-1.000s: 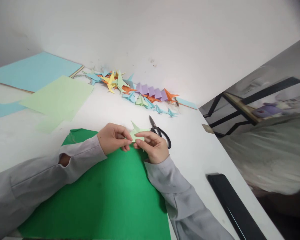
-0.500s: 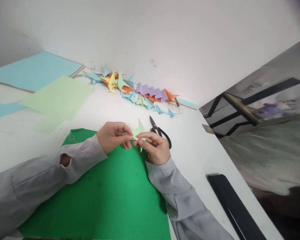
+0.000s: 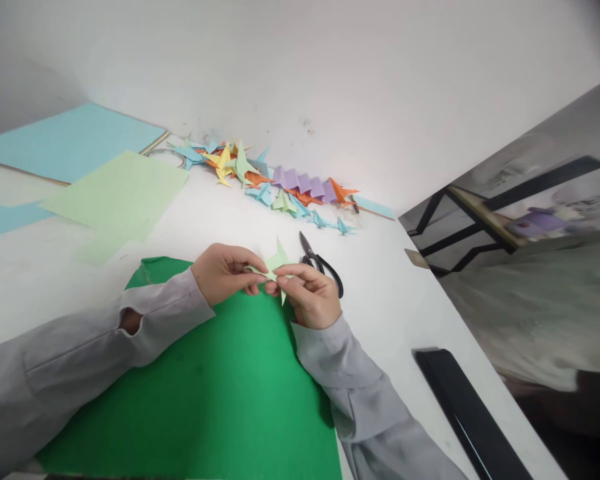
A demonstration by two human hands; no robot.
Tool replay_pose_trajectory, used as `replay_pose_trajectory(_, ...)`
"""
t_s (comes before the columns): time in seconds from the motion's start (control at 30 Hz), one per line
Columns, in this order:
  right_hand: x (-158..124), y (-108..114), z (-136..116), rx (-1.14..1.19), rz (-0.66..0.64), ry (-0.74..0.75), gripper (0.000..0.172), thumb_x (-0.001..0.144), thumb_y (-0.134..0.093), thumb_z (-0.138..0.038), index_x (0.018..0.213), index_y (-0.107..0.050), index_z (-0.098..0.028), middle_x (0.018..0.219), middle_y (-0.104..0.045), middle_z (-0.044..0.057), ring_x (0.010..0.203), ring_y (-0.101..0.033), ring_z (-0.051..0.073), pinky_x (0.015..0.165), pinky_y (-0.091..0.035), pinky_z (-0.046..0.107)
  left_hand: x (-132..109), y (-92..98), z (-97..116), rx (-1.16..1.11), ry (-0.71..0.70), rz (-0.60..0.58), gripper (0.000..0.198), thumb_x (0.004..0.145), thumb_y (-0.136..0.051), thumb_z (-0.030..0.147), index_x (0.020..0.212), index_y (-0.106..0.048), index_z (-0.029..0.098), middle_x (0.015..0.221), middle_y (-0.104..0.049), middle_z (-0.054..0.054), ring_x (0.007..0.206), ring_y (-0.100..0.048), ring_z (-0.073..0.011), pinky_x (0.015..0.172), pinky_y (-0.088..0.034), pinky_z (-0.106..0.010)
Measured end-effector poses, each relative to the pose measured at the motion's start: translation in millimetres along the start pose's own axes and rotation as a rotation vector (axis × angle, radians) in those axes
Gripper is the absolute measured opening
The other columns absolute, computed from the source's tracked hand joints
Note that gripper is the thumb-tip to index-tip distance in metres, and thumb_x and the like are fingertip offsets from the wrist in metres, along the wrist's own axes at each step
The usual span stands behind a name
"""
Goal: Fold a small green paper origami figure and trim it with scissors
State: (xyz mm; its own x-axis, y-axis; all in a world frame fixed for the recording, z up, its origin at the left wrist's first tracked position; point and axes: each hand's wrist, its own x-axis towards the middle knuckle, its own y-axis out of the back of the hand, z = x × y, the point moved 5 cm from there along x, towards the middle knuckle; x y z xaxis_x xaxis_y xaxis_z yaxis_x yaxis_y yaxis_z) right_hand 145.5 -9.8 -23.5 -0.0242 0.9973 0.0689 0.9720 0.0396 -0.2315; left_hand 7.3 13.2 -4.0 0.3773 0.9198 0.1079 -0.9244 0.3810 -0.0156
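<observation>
Between both hands is a pale green origami crane (image 3: 277, 261), with one thin point sticking up and another hanging down. My left hand (image 3: 226, 270) pinches its left side between thumb and fingers. On the right side, my right hand (image 3: 311, 292) grips the paper the same way, and its fingers hide part of the folds. Both hands are just above the far edge of a green sheet (image 3: 220, 387). Black-handled scissors (image 3: 321, 262) lie just beyond my right hand, blades pointing away.
Several folded paper cranes (image 3: 225, 163) in mixed colours are heaped along the wall, beside a purple pleated paper strip (image 3: 304, 183). Light green paper (image 3: 125, 190) and blue sheets (image 3: 70, 143) lie at the left. A long black object (image 3: 467, 413) rests near the table's right edge.
My fingers have shifted slightly on the green crane, and more of its middle shows between them. Everything else on the table stays in place.
</observation>
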Motion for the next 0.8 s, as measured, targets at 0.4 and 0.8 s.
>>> replay_pose_trajectory(0.4,-5.0,-2.6,-4.8,-0.028,0.062,-0.010,0.011,0.058,-0.068,-0.011,0.065,-0.068,-0.019,0.051,-0.067,-0.003,0.048,-0.063,0.010,0.050,-0.049,0.018,-0.2,-2.5,3.8,-0.026,-0.074,-0.068,0.010,0.059,-0.070,0.019,0.060,-0.064,0.011,0.057,-0.065,-0.003,0.047,-0.060,-0.0122,0.047,-0.052,-0.024)
replay_pose_trajectory(0.8,-6.1,-4.1,-6.6,-0.109,0.041,0.055,0.008,0.062,-0.068,-0.014,0.067,-0.068,-0.020,0.054,-0.068,-0.001,0.051,-0.063,0.011,0.051,-0.049,0.019,-1.7,-3.4,0.9,-0.071,0.026,-0.026,0.008,0.062,-0.067,0.014,0.061,-0.060,0.009,0.050,-0.063,-0.003,0.044,-0.059,-0.0114,0.046,-0.051,-0.023)
